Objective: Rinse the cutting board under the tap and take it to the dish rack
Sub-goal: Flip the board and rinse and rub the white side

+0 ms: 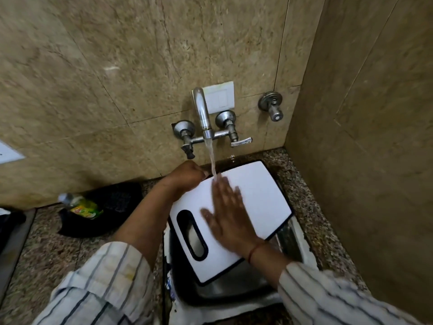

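Board (253,202) sits over the sink (290,235), white, dark edge, tilted with far end up near the tap (203,111); handle slot (192,233) at its near-left end. Water (212,160) runs from the spout and lands on the board's far-left corner, right by the fingertips of the right hand. Left hand (187,175) is closed around the board's far-left edge, fingers curled, holding it up; right hand (225,212) lies flat on the top face, fingers spread, palm down, gripping nothing; it looks motion-blurred. Red thread (254,250) on the right wrist; striped sleeves (105,285) rolled up on both arms. Speckled stone bench (58,249) surrounds the sink; on it to the left, a dark cloth-like item (112,202) with a green-labelled bottle (82,206) lying on it, well apart from the board. Wall behind is beige tile; white switch plate (221,97) just behind the spout; separate valve (271,105) to the right of it. Dish rack: cannot tell where.
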